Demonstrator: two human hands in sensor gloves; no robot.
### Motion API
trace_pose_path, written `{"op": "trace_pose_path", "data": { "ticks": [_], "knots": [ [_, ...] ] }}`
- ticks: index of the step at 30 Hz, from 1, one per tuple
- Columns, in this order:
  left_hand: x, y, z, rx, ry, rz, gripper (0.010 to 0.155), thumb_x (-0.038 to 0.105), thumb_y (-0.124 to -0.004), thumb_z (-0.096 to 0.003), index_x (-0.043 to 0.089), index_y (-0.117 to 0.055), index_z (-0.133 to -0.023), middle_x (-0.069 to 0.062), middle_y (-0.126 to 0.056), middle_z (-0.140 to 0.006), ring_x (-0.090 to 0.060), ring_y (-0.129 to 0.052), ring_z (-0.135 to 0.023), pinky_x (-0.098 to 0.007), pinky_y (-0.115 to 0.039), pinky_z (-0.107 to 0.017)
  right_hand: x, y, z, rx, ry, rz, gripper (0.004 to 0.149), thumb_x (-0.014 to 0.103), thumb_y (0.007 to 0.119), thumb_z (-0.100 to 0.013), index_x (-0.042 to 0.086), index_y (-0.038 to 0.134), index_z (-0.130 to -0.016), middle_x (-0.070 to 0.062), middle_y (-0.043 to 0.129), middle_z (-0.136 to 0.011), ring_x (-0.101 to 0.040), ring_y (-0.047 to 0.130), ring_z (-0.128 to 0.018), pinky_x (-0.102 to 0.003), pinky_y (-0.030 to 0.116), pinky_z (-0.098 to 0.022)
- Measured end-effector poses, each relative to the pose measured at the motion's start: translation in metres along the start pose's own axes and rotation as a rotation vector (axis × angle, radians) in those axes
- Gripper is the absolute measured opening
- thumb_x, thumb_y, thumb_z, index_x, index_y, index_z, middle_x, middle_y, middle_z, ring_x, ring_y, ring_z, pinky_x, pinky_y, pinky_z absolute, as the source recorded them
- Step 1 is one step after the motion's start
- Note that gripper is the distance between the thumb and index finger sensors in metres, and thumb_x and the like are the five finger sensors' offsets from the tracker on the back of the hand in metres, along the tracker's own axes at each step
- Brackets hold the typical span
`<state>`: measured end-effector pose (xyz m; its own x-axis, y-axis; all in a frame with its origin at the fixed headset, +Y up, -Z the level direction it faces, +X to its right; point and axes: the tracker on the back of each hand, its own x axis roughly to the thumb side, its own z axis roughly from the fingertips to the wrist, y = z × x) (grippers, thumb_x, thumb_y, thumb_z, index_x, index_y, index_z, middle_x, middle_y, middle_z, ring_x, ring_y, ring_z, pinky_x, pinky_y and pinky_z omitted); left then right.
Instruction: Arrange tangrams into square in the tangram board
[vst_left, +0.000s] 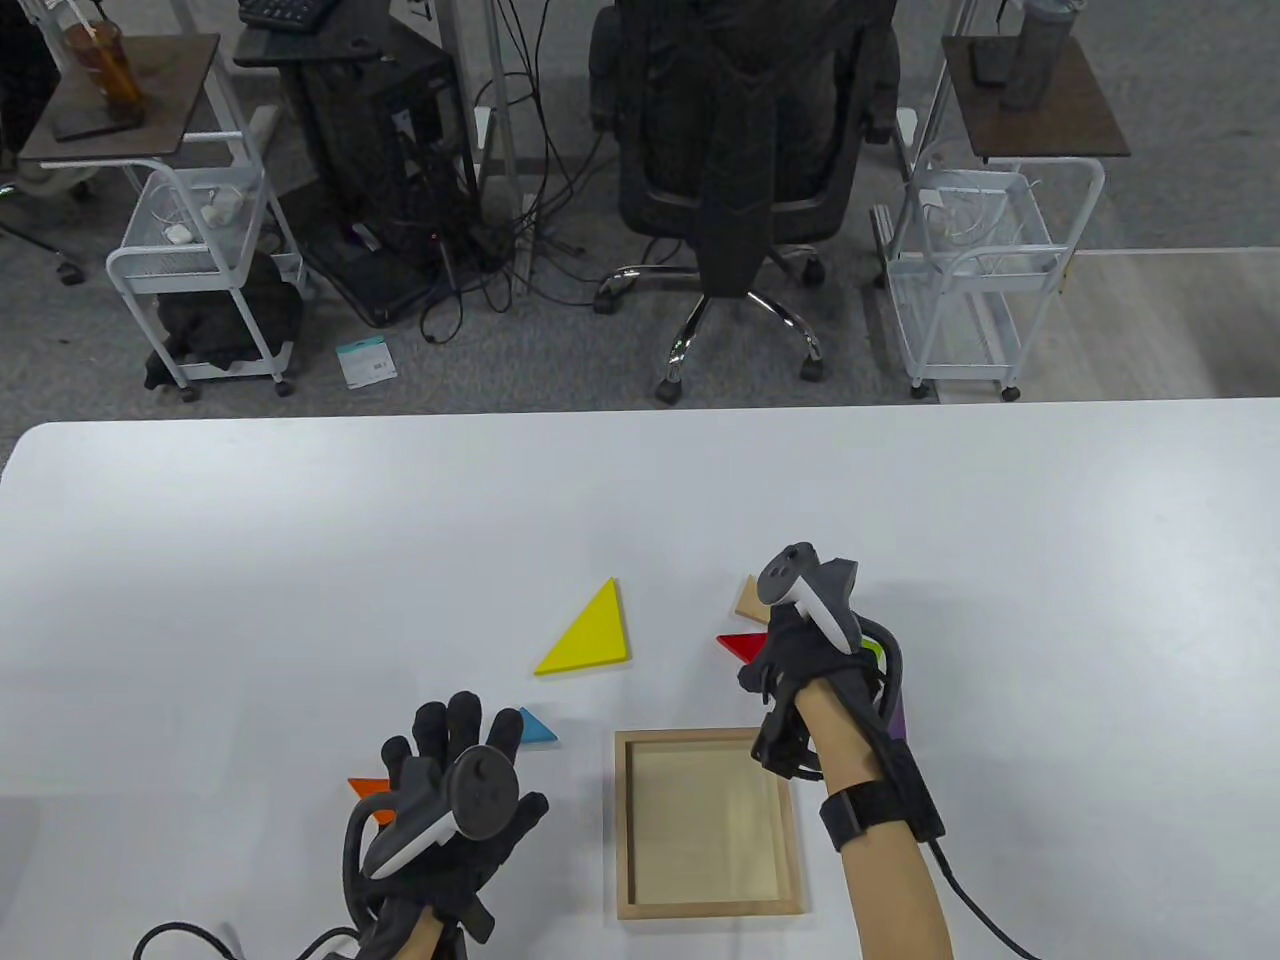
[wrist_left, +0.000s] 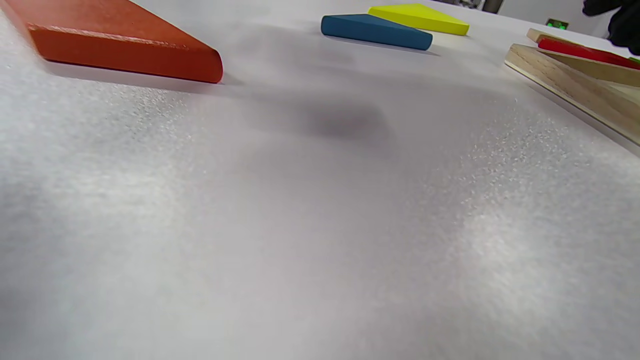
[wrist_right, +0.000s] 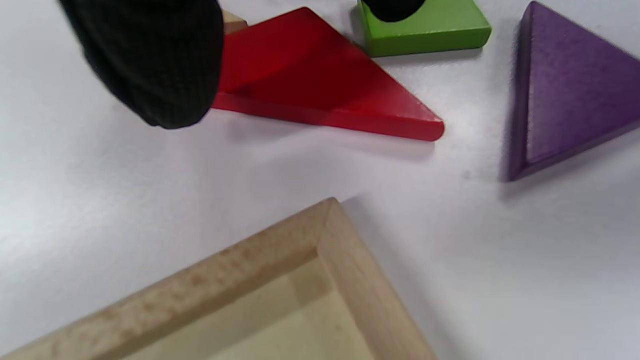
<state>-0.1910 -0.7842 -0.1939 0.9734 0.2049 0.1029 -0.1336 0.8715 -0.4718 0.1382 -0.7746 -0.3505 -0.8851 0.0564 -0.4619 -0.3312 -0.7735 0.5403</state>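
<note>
White tabletop (vst_left: 300, 560) fills the near half of the table view, with an office chair (vst_left: 735, 130), wire carts and cables on the grey floor beyond.

Taking the empty wooden tangram board (vst_left: 625, 830) near the front edge as the clock centre, the pieces lie scattered around it, none inside yet, so the job looks barely begun. Furthest out at 9 o'clock sits the orange piece (vst_left: 365, 787), partly hidden under the left hand (vst_left: 455, 790). That hand lies flat on the table, fingers straight and spread, holding nothing; it seems parked there to stay clear of the board while the other hand works. Just past its fingertips, at about 10 o'clock, is the small blue triangle (vst_left: 537, 727), and farther up at 11 o'clock the large yellow triangle (vst_left: 590, 635), both untouched.

At 1 o'clock a cluster of pieces sits close together: a plain wood piece (vst_left: 748, 600), the red triangle (vst_left: 741, 646), a green square (wrist_right: 425, 27) and a purple triangle (wrist_right: 570, 85). The right hand (vst_left: 790, 650) hovers over this group with fingers curled downward. In the right wrist view one fingertip (wrist_right: 150, 65) hangs in front of the red triangle's edge and another meets the green square, but whether either piece is actually pinched I cannot tell. Its position suggests it is choosing a first piece for the tray's near corner.
</note>
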Motion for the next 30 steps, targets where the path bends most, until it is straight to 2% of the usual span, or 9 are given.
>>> {"op": "trace_pose_path", "data": {
  "ticks": [5,9,11,13,14,24,30],
  "knots": [
    [-0.004,0.001,0.000,-0.006,0.014,0.019,0.077,0.063,-0.041,-0.0562,0.030,0.009,-0.105,-0.018,0.024,-0.103,-0.047,0.019,-0.093,-0.066,0.006,-0.061,0.004,0.001,-0.009,-0.011,0.061,0.068,0.104,0.044,0.089,-0.037,0.033,0.009,-0.102,-0.008,0.004,-0.110,-0.032,0.029,-0.100,-0.035,0.051,-0.073],
    [-0.005,-0.001,-0.001,-0.019,0.019,0.025,0.077,0.063,-0.041,-0.0562,0.030,0.009,-0.105,-0.018,0.024,-0.103,-0.047,0.019,-0.093,-0.066,0.005,-0.061,0.006,0.006,-0.013,-0.006,0.083,0.130,0.097,0.045,0.087,-0.038,0.031,0.018,-0.104,-0.008,0.007,-0.110,-0.034,0.026,-0.098,-0.034,0.050,-0.073],
    [-0.005,-0.002,-0.002,-0.027,0.023,0.019,0.077,0.063,-0.041,-0.0562,0.030,0.009,-0.105,-0.018,0.024,-0.103,-0.047,0.019,-0.093,-0.066,0.005,-0.061,0.005,0.007,-0.013,0.006,0.073,0.104,0.094,0.043,0.087,-0.038,0.031,0.020,-0.104,-0.009,0.011,-0.110,-0.036,0.024,-0.097,-0.035,0.051,-0.072],
    [-0.005,-0.003,-0.003,-0.030,0.024,0.019,0.077,0.063,-0.041,-0.0562,0.030,0.009,-0.105,-0.018,0.024,-0.103,-0.047,0.018,-0.093,-0.067,0.005,-0.061,0.005,0.007,-0.014,-0.006,0.068,0.127,0.092,0.043,0.086,-0.039,0.032,0.022,-0.104,-0.009,0.014,-0.110,-0.036,0.029,-0.096,-0.034,0.053,-0.071],
    [-0.004,-0.003,-0.003,-0.032,0.024,0.020,0.077,0.063,-0.041,-0.0562,0.030,0.009,-0.105,-0.018,0.024,-0.103,-0.047,0.018,-0.094,-0.067,0.005,-0.061,0.006,0.008,-0.013,-0.014,0.062,0.122,0.091,0.043,0.086,-0.039,0.031,0.024,-0.104,-0.010,0.016,-0.110,-0.034,0.038,-0.096,-0.035,0.056,-0.069],
    [-0.004,-0.006,-0.005,-0.054,0.026,0.014,0.077,0.063,-0.041,-0.0562,0.030,0.010,-0.104,-0.018,0.024,-0.103,-0.048,0.018,-0.094,-0.067,0.005,-0.061,0.005,0.009,-0.012,-0.091,0.043,0.128,0.081,0.042,0.088,-0.038,0.033,0.040,-0.103,-0.016,0.038,-0.106,-0.036,0.060,-0.087,-0.033,0.072,-0.059],
    [-0.005,-0.005,-0.004,-0.039,0.029,0.020,0.077,0.063,-0.041,-0.0562,0.030,0.010,-0.104,-0.018,0.024,-0.103,-0.048,0.018,-0.094,-0.067,0.005,-0.061,0.006,0.010,-0.011,-0.167,0.034,0.139,0.083,0.046,0.094,-0.032,0.033,0.050,-0.101,-0.019,0.051,-0.102,-0.035,0.071,-0.081,-0.033,0.079,-0.051]
  ]
}}
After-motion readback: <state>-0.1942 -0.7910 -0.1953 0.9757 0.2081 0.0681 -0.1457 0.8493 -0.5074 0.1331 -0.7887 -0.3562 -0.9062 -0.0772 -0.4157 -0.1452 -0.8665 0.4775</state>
